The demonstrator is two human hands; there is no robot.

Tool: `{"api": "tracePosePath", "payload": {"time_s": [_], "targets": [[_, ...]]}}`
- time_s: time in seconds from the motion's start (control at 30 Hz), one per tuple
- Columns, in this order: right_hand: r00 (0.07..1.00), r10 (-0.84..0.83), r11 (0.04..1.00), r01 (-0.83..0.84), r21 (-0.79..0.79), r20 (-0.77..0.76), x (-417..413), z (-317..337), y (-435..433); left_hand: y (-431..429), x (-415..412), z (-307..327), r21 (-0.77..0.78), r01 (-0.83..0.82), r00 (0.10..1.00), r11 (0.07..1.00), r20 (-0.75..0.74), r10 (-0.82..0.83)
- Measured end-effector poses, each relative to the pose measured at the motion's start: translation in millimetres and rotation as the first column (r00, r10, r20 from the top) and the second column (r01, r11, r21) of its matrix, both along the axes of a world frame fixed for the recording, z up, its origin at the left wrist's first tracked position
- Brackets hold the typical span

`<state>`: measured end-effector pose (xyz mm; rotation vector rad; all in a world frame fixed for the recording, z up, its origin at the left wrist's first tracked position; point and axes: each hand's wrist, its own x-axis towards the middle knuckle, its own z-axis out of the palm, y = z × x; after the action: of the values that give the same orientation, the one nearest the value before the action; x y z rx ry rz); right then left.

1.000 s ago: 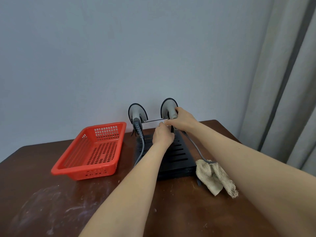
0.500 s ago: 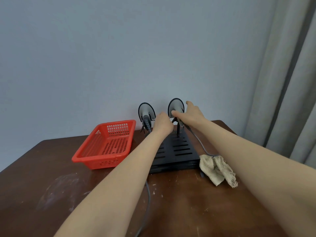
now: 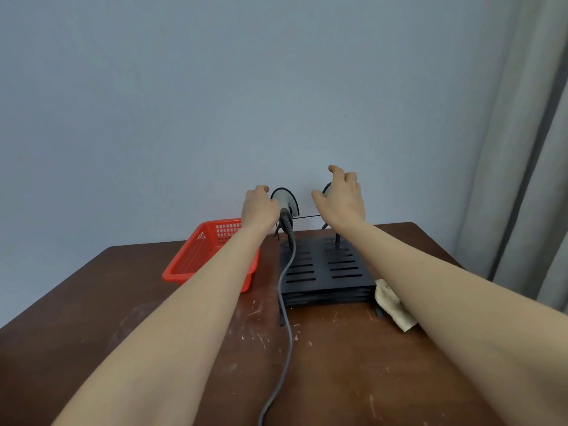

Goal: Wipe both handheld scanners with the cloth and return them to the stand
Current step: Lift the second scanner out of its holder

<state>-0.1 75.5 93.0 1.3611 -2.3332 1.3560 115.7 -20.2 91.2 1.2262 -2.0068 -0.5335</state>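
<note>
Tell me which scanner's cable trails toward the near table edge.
The left scanner, by the left hand; its grey cable runs forward. The right scanner sits mostly hidden behind the right hand.

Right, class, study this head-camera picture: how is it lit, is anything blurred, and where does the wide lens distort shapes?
Head view: soft, even light, no hard shadows, only a faint sheen on the table; head view: the left hand and right hand look slightly soft-edged; head view: the curtain leans inward and the forearms swell toward the bottom edge.
</note>
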Motion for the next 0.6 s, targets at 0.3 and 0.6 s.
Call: {"api": "tracePosePath", "payload": {"time_s": [0.3,0.6], "targets": [[0.933,0.152,0.929,-0.248,0.277,0.326,21.3,0.4,-33.6,-18.0,19.3,-10.6,0.130,-0.019,0.995,0.991,0.099,0.006],[0.815,0.140,0.914,-0.325,0.243,0.563,11.3,-2.0,-56.2,-27.8,3.7,-24.5,0.155,0.065,0.987,0.986,0.135,-0.086]]}}
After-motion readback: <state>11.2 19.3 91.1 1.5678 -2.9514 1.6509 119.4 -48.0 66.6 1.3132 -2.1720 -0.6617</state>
